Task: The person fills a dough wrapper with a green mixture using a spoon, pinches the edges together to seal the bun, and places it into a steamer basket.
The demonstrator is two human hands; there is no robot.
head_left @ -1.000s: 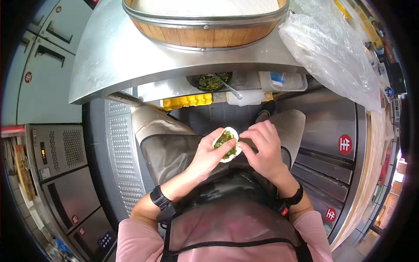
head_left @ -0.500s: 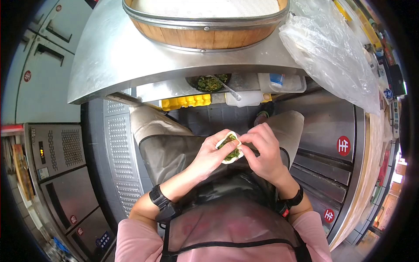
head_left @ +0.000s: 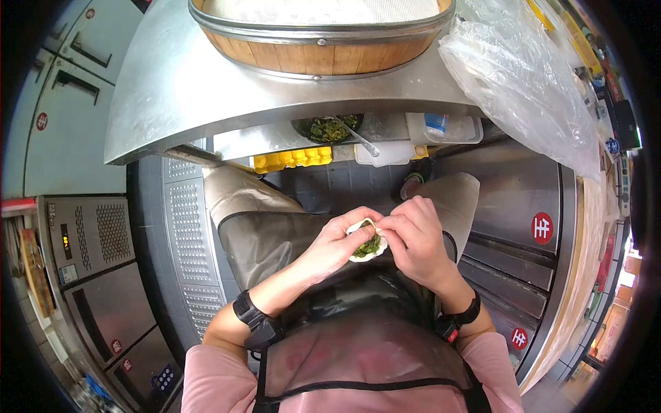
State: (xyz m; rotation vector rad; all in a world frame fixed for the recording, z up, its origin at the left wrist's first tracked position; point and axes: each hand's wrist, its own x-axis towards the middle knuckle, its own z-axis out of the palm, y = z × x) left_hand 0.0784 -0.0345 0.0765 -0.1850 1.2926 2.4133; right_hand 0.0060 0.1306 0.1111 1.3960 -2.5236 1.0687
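Note:
A round white dough wrapper with chopped green filling, a half-wrapped bun point(head_left: 370, 247), is held over my lap. My left hand point(head_left: 334, 243) cups it from the left, the thumb resting on the filling. On the other side, my right hand point(head_left: 417, 241) pinches the wrapper's upper right edge between thumb and fingertips. The green filling still shows through the open top. On a shelf under the counter sits a dark bowl point(head_left: 318, 131) of the same-looking green filling, with a metal spoon point(head_left: 366, 144) leaning out of it.
Above the shelf is a steel counter point(head_left: 275, 100) bearing a wooden steamer point(head_left: 296, 56) lined with white mesh. Clear plastic sheeting point(head_left: 523, 89) hangs over the counter's right end. Under the counter are a yellow tray point(head_left: 292, 160) and a translucent container point(head_left: 465, 131). Steel drawers point(head_left: 513, 206) stand at right.
My right fingers have moved slightly left along the wrapper's edge. The opening looks a little smaller, with the rim drawn further up at the top right.

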